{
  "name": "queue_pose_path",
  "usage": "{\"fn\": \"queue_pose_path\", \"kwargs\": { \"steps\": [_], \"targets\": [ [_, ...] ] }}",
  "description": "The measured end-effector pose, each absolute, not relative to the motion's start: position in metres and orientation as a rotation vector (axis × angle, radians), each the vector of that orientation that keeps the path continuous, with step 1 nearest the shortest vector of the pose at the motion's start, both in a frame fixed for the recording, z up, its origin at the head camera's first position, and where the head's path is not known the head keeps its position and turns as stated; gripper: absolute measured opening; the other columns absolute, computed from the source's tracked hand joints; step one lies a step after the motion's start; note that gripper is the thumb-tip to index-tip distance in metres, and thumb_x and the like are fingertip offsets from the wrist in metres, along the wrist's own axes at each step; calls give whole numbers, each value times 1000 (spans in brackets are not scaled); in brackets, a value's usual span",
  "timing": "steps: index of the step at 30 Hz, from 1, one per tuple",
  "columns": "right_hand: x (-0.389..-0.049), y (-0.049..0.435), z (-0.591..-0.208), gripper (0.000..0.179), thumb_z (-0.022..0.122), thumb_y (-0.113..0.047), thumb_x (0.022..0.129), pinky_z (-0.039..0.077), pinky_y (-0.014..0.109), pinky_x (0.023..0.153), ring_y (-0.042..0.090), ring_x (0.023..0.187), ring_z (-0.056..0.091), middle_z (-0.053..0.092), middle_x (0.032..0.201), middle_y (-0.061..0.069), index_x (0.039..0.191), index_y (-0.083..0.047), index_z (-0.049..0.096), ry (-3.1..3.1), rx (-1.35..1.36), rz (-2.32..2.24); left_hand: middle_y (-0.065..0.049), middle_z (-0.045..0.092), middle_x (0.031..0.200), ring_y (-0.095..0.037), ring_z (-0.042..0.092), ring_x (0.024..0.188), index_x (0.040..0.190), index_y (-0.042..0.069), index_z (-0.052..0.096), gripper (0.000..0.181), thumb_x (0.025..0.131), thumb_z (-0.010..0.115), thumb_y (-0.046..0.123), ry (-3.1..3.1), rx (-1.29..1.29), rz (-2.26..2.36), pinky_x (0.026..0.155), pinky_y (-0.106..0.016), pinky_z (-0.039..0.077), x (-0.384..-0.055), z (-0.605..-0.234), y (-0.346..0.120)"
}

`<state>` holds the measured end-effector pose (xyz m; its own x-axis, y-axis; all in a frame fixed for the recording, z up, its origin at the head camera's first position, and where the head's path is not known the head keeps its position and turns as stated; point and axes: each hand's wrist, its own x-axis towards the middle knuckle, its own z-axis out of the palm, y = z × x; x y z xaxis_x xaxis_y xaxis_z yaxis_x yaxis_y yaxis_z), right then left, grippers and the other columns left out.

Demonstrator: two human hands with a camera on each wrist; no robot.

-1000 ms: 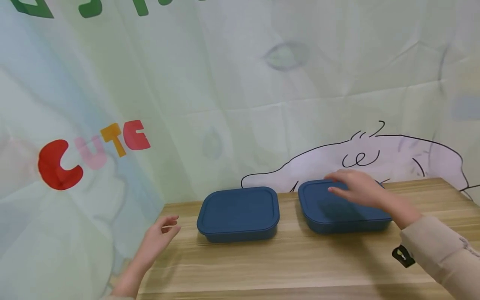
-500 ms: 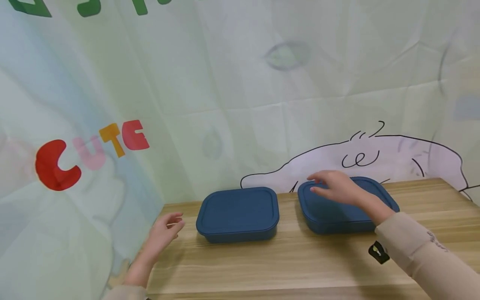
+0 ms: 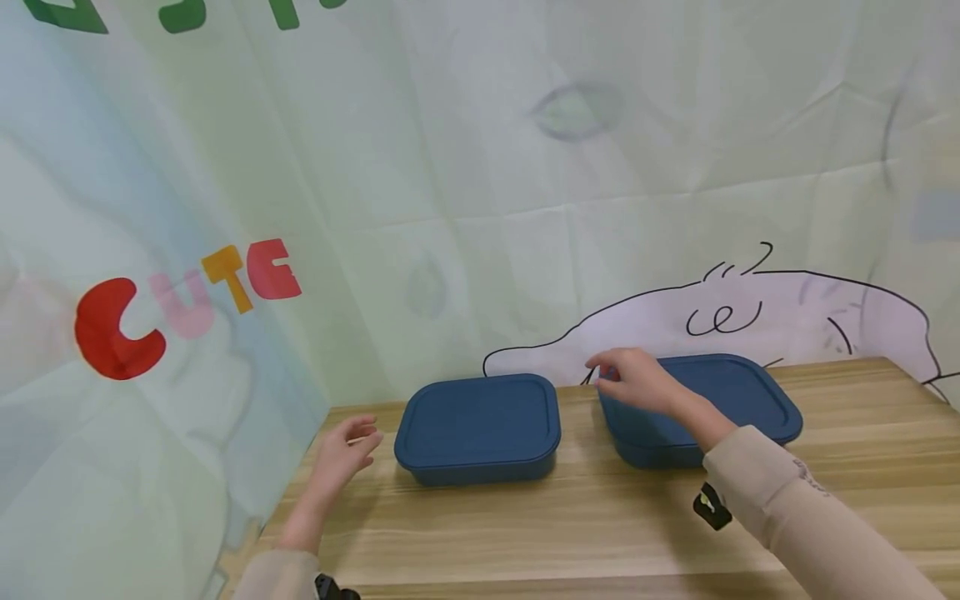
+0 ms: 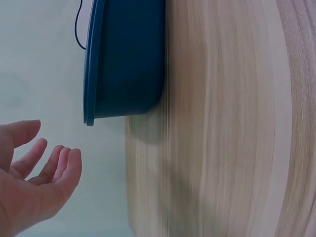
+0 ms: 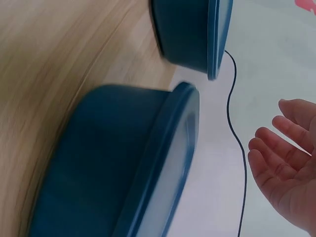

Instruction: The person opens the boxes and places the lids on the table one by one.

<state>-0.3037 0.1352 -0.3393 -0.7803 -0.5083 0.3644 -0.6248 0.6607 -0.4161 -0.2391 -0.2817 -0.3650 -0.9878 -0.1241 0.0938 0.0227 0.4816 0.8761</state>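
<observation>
Two blue lidded containers stand side by side on the wooden table. My left hand [image 3: 347, 454] hovers just left of the left container [image 3: 480, 425], its fingers loosely bent and holding nothing. In the left wrist view, that hand [image 4: 42, 177] is apart from the container's end [image 4: 126, 64]. My right hand [image 3: 636, 380] is raised above the left end of the right container [image 3: 735, 392], fingers relaxed with nothing in them. The right wrist view shows the right hand [image 5: 286, 158] clear of both lids.
The wooden table [image 3: 465, 533] meets a pale printed curtain [image 3: 450, 208] along its back and left edges. Colourful "CUTE" letters and an outlined cartoon figure are printed on it. A small black clip-like piece [image 3: 712, 507] hangs by the right sleeve.
My right hand has moved left across the right container, from its middle to its left end. My left hand has shifted slightly right and up, nearer the left container. Both containers stay put.
</observation>
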Motion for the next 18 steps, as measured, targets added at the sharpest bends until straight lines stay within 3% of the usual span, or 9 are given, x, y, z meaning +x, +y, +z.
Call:
{"fn": "queue_pose_path", "kwargs": {
  "steps": [10, 18],
  "targets": [
    [-311, 111, -349, 25, 63, -7, 86, 47, 29, 58, 17, 70, 57, 62, 81, 6, 109, 4, 64, -2696, 824, 890, -31, 52, 118, -37, 55, 106, 122, -10, 50, 35, 90, 56, 3, -2543, 104, -1537, 78, -39, 52, -249, -373, -271],
    [-312, 92, -362, 28, 63, -7, 86, 49, 32, 62, 21, 76, 60, 63, 85, 9, 112, 4, 62, -2710, 731, 1004, -33, 47, 123, -41, 50, 112, 125, -12, 47, 38, 92, 55, 5, -2523, 91, -1572, 85, -45, 48, -256, -380, -268]
  ]
}}
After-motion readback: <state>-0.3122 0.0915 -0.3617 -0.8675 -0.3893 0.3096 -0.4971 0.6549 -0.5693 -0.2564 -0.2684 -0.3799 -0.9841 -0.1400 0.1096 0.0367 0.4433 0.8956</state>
